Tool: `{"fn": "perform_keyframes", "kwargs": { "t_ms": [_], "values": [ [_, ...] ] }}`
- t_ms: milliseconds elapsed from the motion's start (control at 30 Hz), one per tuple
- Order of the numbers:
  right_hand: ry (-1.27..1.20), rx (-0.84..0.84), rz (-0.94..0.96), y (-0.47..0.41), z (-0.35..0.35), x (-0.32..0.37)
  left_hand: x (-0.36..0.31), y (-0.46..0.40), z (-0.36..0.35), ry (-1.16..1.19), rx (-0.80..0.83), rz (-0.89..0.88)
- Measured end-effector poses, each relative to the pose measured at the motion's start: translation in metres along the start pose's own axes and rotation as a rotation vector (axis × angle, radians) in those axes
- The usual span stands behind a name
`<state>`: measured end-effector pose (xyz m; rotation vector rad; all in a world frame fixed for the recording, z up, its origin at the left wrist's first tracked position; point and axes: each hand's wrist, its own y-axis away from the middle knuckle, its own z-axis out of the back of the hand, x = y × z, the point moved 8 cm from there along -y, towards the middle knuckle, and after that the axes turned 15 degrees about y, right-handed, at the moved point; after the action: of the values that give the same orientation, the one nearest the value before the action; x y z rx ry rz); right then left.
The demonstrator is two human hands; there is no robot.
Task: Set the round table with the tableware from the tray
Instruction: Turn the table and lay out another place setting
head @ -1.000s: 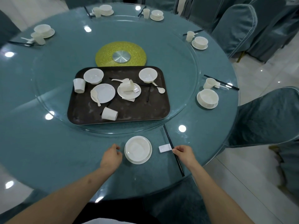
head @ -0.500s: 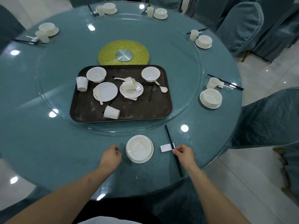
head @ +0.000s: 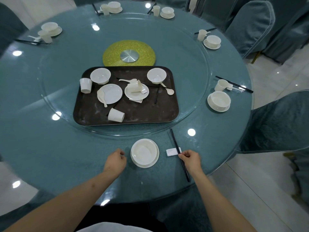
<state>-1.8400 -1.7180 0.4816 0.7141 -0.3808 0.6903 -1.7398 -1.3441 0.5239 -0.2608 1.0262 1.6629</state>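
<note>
The tray (head: 127,118) on the tabletop (head: 50,148) carries two bowls, two plates and three cups. The right hand (head: 189,158) pinches one pair of chopsticks (head: 178,153) across one rest (head: 173,151); the left hand (head: 115,160), loosely curled and holding nothing, rests beside one plate (head: 144,153).

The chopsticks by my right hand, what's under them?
The chopsticks lie across the white rest, on the table. The right hand pinches them and covers the stretch beneath its fingers.
</note>
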Motion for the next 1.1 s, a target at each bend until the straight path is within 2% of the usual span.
{"fn": "perform_keyframes", "kwargs": {
  "t_ms": [1100],
  "values": [
    [0.019,-0.028,-0.037,0.017,0.007,0.007,0.008,0.006,0.004,-0.012,-0.004,0.006]
  ]
}}
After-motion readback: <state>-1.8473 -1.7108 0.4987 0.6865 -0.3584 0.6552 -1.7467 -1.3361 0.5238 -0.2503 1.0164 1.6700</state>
